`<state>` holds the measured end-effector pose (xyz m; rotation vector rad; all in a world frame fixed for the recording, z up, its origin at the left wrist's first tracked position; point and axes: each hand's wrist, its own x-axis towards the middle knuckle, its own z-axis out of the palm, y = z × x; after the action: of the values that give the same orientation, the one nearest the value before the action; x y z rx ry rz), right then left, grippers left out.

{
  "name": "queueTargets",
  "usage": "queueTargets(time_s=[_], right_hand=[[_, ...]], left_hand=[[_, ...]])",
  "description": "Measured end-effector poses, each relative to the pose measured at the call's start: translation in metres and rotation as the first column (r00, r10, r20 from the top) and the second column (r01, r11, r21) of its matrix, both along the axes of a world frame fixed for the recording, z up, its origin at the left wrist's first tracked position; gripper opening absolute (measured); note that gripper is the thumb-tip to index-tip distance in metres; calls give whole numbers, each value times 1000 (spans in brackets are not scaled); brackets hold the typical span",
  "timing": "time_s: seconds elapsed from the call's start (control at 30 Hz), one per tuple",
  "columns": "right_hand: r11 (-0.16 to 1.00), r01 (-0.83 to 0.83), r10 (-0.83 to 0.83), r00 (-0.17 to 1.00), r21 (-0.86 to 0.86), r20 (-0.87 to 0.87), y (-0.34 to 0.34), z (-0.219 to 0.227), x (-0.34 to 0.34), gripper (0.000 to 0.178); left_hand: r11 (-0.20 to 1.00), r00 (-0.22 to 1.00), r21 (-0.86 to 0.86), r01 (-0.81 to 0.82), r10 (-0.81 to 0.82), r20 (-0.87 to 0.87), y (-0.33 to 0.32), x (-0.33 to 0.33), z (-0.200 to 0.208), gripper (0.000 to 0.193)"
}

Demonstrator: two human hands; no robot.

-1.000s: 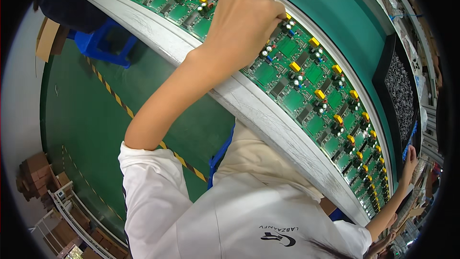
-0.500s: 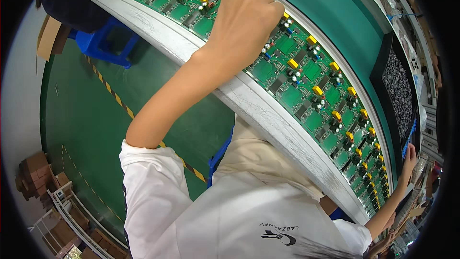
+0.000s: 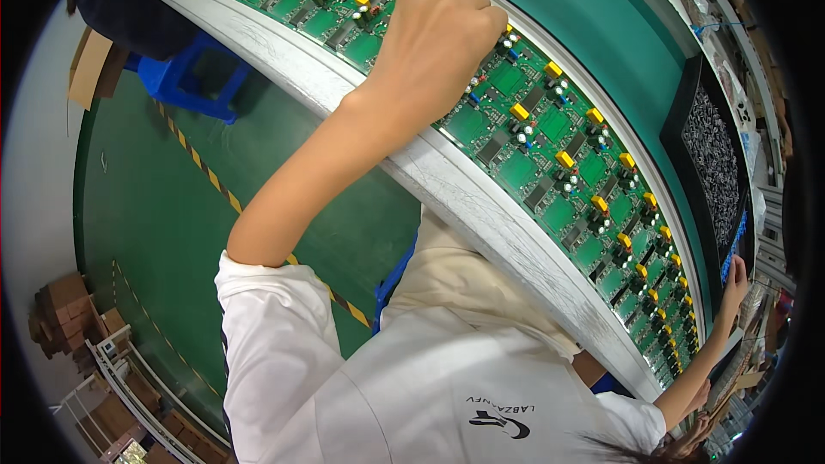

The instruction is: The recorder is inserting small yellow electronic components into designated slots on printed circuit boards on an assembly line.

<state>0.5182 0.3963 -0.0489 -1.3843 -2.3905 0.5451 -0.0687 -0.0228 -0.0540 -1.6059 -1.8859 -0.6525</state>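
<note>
My left hand (image 3: pixel 440 30) is bent over a long row of green circuit boards (image 3: pixel 516 169), its fingers curled down. Its fingertips are hidden behind the hand, so whatever they hold cannot be seen. Yellow block-shaped components (image 3: pixel 564 159), small round capacitors and dark chips stand on the boards. Far to the right, my right hand (image 3: pixel 733 285) is at the end of a black tray, its fingers drawn together beside small blue parts (image 3: pixel 732 251). Anything between those fingers is too small to make out.
A pale metal rail (image 3: pixel 481 180) edges the boards on my side. Beyond them runs a green surface (image 3: pixel 593 17), with the black tray (image 3: pixel 679 125) of dark small parts on it. A blue stool (image 3: pixel 185 86) and a person in dark clothing (image 3: pixel 129 4) are at the upper left.
The circuit boards have slid slightly left along the rail. My left hand stays curled over them almost in place, and my right hand remains by the blue parts.
</note>
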Motion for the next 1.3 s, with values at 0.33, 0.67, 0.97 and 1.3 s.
queueTargets(time_s=[0.33, 0.67, 0.97, 1.3], right_hand=[[1000, 1, -1, 1000, 2, 28, -4, 3, -4, 26], [998, -48, 48, 999, 30, 19, 5, 0, 2, 26], [999, -41, 40, 998, -13, -47, 13, -6, 10, 26], [997, -65, 63, 997, 45, 48, 14, -1, 10, 24]], left_hand=[[999, 999, 10, 36, -36, 18, -1, -3, 2, 3], [1000, 1000, -14, 18, -18, 15, -1, -1, 4, 3], [995, 994, 7, 99, -99, 37, -1, -5, 4, 4], [997, 999, -65, 33, -32, 13, -2, -4, 6, 4]])
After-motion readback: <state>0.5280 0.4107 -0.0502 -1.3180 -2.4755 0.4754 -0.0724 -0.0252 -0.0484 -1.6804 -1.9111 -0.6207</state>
